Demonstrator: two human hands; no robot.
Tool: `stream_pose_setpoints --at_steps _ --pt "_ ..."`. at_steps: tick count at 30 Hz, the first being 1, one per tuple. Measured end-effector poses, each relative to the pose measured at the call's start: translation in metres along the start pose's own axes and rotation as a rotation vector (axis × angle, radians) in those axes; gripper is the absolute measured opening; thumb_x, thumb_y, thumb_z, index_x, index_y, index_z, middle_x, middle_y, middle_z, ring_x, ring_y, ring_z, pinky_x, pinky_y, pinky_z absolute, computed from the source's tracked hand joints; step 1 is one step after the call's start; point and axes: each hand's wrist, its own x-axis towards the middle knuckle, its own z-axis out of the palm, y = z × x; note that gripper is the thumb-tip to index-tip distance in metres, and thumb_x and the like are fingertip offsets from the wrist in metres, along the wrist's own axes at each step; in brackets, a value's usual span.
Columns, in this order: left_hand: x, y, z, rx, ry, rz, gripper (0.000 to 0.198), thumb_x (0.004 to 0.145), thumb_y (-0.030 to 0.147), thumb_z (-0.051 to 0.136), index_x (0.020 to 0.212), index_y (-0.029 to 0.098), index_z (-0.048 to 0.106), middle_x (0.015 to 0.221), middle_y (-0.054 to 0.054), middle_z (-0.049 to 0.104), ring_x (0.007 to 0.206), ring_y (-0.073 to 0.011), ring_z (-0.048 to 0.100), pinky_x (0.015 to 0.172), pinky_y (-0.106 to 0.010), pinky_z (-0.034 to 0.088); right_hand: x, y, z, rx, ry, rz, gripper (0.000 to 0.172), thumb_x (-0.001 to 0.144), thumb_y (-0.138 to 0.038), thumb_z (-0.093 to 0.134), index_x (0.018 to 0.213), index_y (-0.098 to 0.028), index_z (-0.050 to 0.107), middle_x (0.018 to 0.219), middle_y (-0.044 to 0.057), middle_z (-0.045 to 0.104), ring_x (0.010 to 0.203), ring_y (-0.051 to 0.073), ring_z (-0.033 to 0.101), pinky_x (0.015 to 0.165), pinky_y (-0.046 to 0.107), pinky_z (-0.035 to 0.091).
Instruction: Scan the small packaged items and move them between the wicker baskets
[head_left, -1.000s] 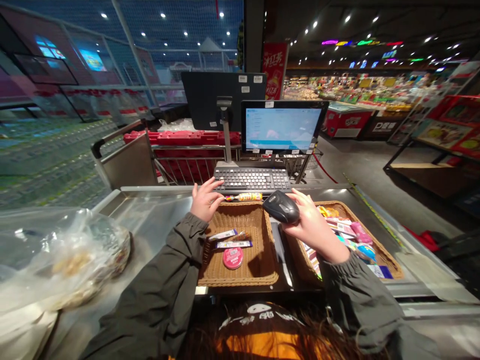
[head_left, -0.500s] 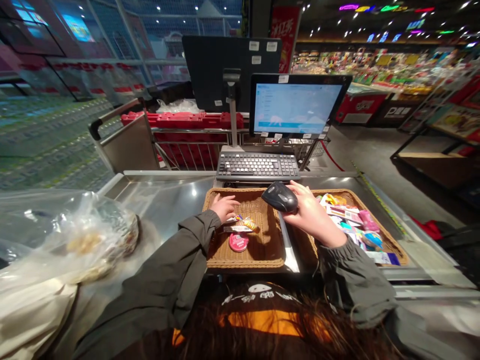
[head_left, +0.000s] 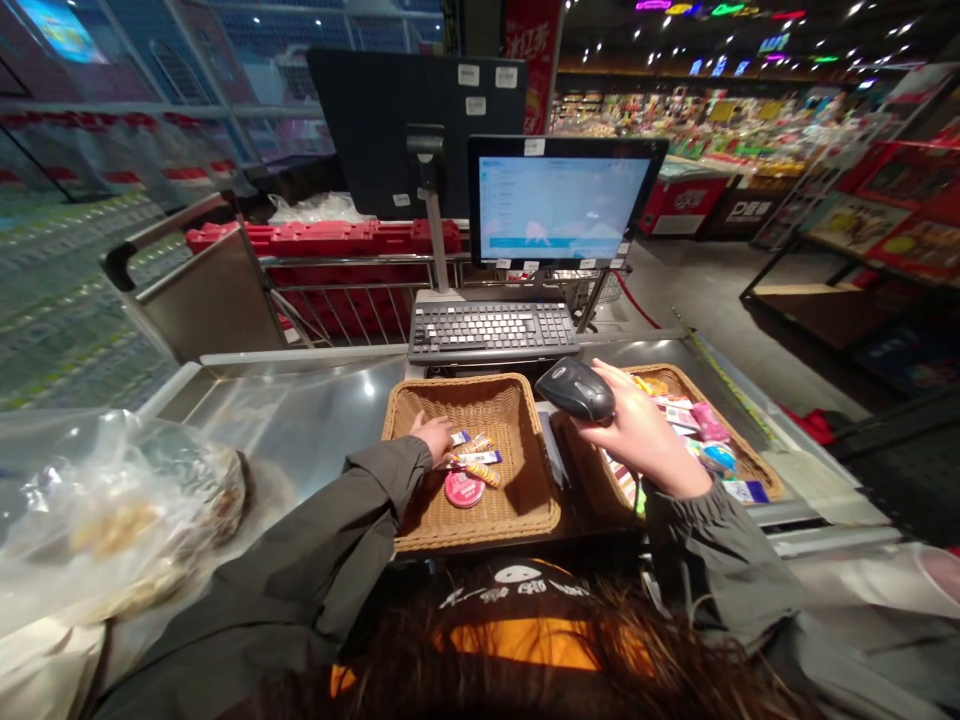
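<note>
My right hand is wrapped round a black handheld barcode scanner, held above the gap between two wicker baskets with its head towards the left. My left hand reaches down inside the left wicker basket, its fingers partly spread at the left ends of some thin snack packets. Whether the fingertips touch them I cannot tell. A white and purple stick packet and a yellow striped packet lie there, with a round pink-lidded tub in front of them.
The right wicker basket holds several colourful packages. Behind the baskets stand a keyboard and a lit monitor. A clear plastic bag with goods lies at the left of the metal counter. A shopping cart stands beyond it.
My left hand has lowered towards the packets, which lie somewhat differently now. The scanner has moved slightly right relative to the left basket, still in my right hand. The whole view has shifted.
</note>
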Motion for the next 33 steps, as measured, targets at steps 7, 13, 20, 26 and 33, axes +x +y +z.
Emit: stream_pose_setpoints --at_steps 7,13,20,26,33 --pt "0.041 0.050 -0.051 0.084 0.136 0.124 0.037 0.076 0.046 0.074 0.108 0.027 0.072 0.150 -0.012 0.049 0.141 -0.0356 0.039 0.116 -0.067 0.013 -0.027 0.033 -0.055 -0.059 0.211 0.157 0.061 0.074 -0.036 0.066 0.132 -0.019 0.055 0.130 0.014 0.064 0.129 0.037 0.054 0.109 0.056 0.043" --pt "0.102 0.152 -0.076 0.121 0.242 0.162 0.047 0.081 0.059 0.066 0.109 0.021 0.073 0.155 -0.016 0.040 0.145 -0.0375 0.031 0.116 -0.069 0.016 -0.047 0.067 -0.075 -0.128 0.325 0.245 0.062 0.074 -0.039 0.066 0.129 -0.011 0.058 0.133 0.020 0.061 0.129 0.038 0.054 0.109 0.056 0.044" --pt "0.161 0.242 -0.040 0.243 0.200 0.158 0.070 0.074 0.072 0.063 0.112 0.014 0.073 0.158 -0.020 0.033 0.148 -0.0440 0.017 0.118 -0.068 0.008 -0.057 0.088 -0.076 -0.096 0.325 0.275 0.063 0.071 -0.035 0.068 0.130 -0.015 0.057 0.131 0.018 0.063 0.131 0.036 0.052 0.111 0.057 0.040" --pt "0.181 0.252 -0.013 0.335 0.099 0.116 0.072 0.065 0.068 0.073 0.117 0.019 0.072 0.156 -0.020 0.037 0.149 -0.0443 0.013 0.115 -0.071 0.002 -0.059 0.103 -0.080 -0.078 0.304 0.273 0.064 0.073 -0.037 0.068 0.130 -0.013 0.056 0.130 0.020 0.063 0.133 0.036 0.051 0.111 0.056 0.040" --pt "0.191 0.239 -0.018 0.321 0.099 0.191 0.043 0.076 0.046 0.073 0.110 0.020 0.074 0.158 -0.012 0.036 0.148 -0.0378 0.023 0.118 -0.066 0.012 -0.056 0.119 -0.079 -0.021 0.315 0.242 0.065 0.072 -0.038 0.069 0.130 -0.013 0.055 0.130 0.020 0.062 0.132 0.038 0.051 0.112 0.059 0.038"
